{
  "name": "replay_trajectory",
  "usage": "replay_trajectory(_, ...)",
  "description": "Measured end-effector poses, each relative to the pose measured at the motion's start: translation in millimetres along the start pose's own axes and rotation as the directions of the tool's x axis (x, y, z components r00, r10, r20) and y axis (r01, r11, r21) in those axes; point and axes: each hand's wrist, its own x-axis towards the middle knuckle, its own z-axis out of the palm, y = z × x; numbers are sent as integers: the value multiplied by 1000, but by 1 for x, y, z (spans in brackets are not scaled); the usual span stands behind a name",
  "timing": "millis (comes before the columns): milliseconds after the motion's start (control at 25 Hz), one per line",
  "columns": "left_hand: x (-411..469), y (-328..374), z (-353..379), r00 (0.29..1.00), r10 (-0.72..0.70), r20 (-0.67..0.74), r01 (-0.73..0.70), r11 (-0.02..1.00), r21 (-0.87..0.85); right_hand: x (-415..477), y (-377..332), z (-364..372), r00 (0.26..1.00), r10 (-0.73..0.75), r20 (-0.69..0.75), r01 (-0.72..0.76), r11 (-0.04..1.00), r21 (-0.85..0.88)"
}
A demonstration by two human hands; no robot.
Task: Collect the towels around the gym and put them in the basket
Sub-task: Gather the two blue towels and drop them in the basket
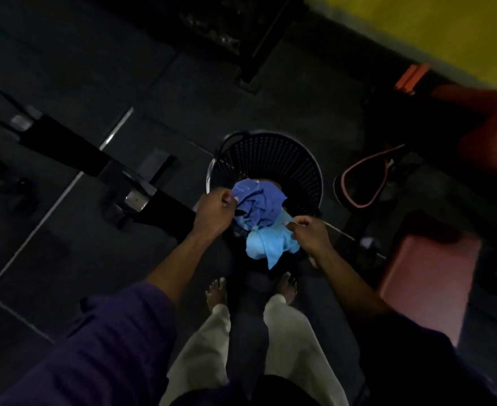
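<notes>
A round black perforated basket (282,159) stands on the dark floor just ahead of my bare feet. Over its near rim hang two towels: a dark blue one (257,200) and a light blue one (267,244) that droops over the edge toward me. My left hand (213,213) grips the dark blue towel at its left corner. My right hand (310,234) pinches the light blue towel at its right edge. An orange-brown cloth shows faintly inside the basket behind the blue towels.
A black weight bench frame (74,150) lies to the left, with dark dumbbells (4,177) beyond it. A red padded bench (426,271) stands at the right, a pink-edged strap (364,177) on the floor beside the basket, a yellow wall (432,27) behind.
</notes>
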Motion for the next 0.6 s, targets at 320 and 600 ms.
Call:
replay_trajectory(320, 8, -74, 44, 980, -184, 70, 185, 983, -18, 49, 78, 82, 903, 431, -4, -425, 892, 151)
replay_trajectory(600, 5, -97, 44, 958, -269, 100, 275, 960, -51, 70, 102, 91, 889, 457, -12, -455, 888, 68)
